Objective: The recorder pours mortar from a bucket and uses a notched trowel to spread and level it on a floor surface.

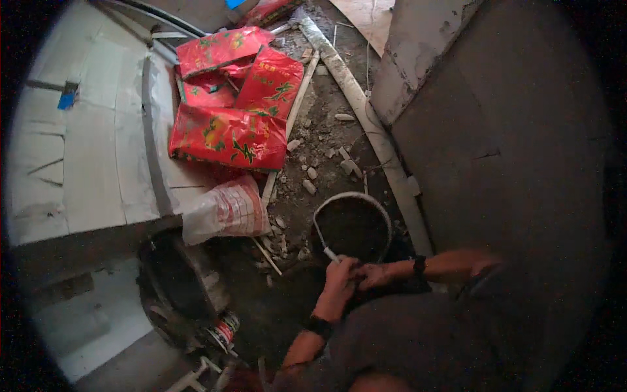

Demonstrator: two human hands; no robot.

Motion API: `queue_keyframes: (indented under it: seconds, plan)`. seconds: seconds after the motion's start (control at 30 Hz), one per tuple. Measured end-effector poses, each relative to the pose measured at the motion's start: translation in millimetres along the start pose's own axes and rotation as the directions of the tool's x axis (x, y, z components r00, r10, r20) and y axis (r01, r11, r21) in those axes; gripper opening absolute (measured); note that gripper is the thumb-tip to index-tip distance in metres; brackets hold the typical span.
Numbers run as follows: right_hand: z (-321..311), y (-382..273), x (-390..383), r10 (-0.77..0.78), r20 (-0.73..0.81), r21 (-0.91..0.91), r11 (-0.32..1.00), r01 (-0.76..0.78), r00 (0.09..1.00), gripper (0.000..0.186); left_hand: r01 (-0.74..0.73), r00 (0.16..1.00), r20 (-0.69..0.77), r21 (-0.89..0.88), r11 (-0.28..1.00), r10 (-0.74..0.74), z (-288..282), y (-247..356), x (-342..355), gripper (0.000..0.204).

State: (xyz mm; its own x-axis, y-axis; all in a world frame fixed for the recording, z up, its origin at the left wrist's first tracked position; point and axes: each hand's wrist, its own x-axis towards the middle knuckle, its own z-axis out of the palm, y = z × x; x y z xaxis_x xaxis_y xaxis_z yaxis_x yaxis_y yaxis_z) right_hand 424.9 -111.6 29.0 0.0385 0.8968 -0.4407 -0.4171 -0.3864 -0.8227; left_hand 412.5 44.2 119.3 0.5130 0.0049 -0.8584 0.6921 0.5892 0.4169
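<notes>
looped hose [353, 195] gripped in curled left hand [339, 276], right hand [373, 277] alongside — opening and hold unclear, red bags [222, 138] heaped far left

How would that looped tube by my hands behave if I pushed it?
The looped tube is probably springy rather than limp, since it holds a rounded arc. It looks thin, so it's likely fairly light.

Dim, grainy fisheye view
Brighter upper left; sheen on red bags [228, 138]; lower floor [271, 313] shadowed; edges curve into black.
</notes>
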Motion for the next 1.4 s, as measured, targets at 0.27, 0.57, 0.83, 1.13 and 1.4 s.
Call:
queue_keyframes:
  seconds: [0.27,0.57,0.83,1.13,1.4]
  plan:
    - [-101,-96,2,0.027,-0.487,-0.132,0.986,-0.104,0.873,0.052,-0.051,0.936,0.342,0.356,0.933,-0.08,53,113,128,0.009]
    - [-222,-217,91,0.28,-0.717,0.209,0.96,-0.186,0.638,0.049,0.345,0.799,0.322,0.445,0.826,-0.507,95,312,232,0.015]
    - [-317,-350,165,0.088,-0.668,-0.061,0.983,-0.173,0.739,0.054,0.435,0.851,0.313,0.032,0.9,-0.422,80,463,253,0.021]
    - [-390,-384,245,0.015,-0.339,-0.331,0.934,-0.134,0.941,0.05,0.194,0.98,0.009,-0.22,0.956,-0.197,52,539,256,0.034]
    - [-511,-409,260,-0.129,0.128,-0.607,0.774,0.18,0.983,0.05,0.066,0.994,-0.057,-0.412,0.909,-0.098,80,573,308,0.033]
